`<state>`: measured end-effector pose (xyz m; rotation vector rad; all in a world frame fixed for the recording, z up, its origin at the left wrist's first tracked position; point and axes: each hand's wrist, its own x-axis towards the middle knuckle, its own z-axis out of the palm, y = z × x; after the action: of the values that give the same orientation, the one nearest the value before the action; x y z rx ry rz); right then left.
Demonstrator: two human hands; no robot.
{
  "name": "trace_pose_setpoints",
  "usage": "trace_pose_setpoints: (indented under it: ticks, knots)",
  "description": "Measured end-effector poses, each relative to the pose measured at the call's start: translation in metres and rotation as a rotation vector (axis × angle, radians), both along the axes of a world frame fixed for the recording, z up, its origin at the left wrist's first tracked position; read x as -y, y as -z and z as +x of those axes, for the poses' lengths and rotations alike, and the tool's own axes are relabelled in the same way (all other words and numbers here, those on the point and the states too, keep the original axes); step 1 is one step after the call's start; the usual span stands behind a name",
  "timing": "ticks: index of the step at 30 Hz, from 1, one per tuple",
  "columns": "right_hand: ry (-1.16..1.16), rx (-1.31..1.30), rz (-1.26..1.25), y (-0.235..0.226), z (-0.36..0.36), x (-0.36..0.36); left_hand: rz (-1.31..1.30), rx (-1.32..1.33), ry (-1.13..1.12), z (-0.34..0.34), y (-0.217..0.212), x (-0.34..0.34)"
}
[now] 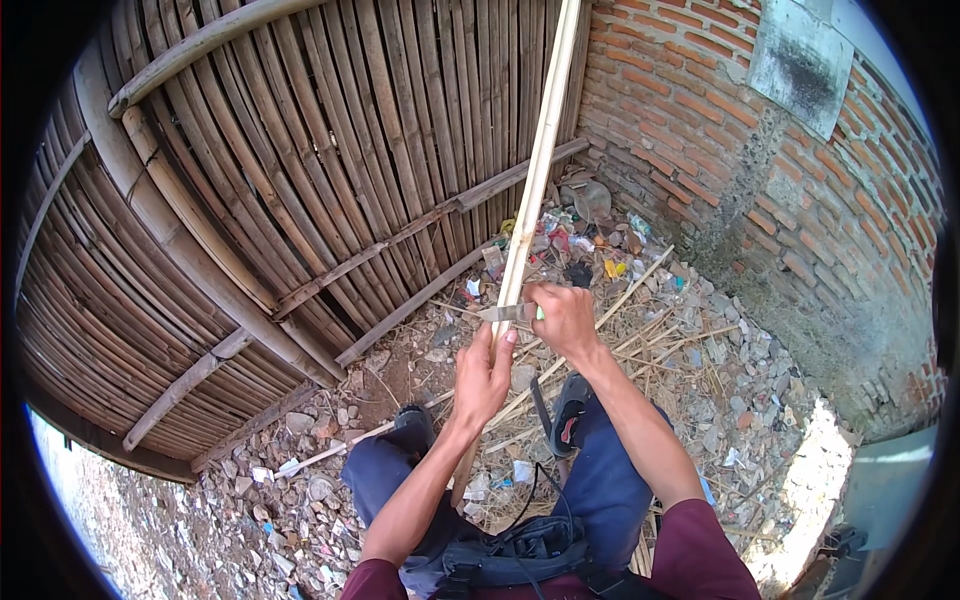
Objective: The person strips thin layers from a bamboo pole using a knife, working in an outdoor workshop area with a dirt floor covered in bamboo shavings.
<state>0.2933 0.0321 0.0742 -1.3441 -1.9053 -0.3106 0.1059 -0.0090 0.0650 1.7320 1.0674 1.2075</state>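
A long, pale split bamboo strip (537, 170) rises from my hands toward the top of the view. My left hand (482, 380) is closed around its lower part, with the thumb lying along it. In my right hand (565, 320) is a knife; a bit of its green handle (540, 313) shows at the fist. The knife's blade (507, 313) lies across the bamboo strip, just above my left fingertips. The strip's lower end is partly hidden behind my left hand and forearm.
A bamboo-slat wall (330, 150) stands at the left, and a brick wall (700, 130) at the right. Stones, litter and thin bamboo shavings (650, 345) cover the ground. A dark, flat, blade-like piece (541, 408) leans beside my right shoe (570, 410).
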Motion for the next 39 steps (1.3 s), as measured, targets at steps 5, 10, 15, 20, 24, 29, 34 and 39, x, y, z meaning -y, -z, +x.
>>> trace_pose_setpoints:
  ticks: [5, 10, 15, 20, 24, 29, 34, 39]
  knots:
    - [0.016, 0.003, 0.0, 0.001, 0.002, -0.002, -0.002, -0.018, -0.019, 0.006, -0.003, 0.006]
    - [0.078, -0.01, 0.031, 0.002, 0.005, -0.004, 0.035, -0.039, -0.011, 0.005, -0.011, 0.008]
    - [0.136, 0.01, 0.061, -0.004, 0.007, -0.008, 0.02, -0.047, -0.013, 0.007, -0.015, 0.009]
    - [0.216, -0.05, 0.081, -0.012, 0.015, -0.017, -0.021, -0.034, 0.015, 0.004, -0.013, 0.013]
    - [0.337, -0.111, 0.069, -0.013, 0.041, -0.027, 0.052, -0.081, 0.027, 0.006, -0.007, 0.014]
    - [0.212, -0.122, 0.092, -0.011, 0.029, -0.027, 0.04, 0.007, -0.002, 0.009, 0.004, 0.011]
    - [0.066, -0.177, -0.107, -0.008, 0.04, -0.024, -0.025, -0.004, 0.022, 0.006, 0.001, 0.01]
    - [-0.205, -0.381, -0.36, 0.008, 0.051, -0.03, 0.012, -0.057, 0.043, 0.01, 0.002, 0.01]
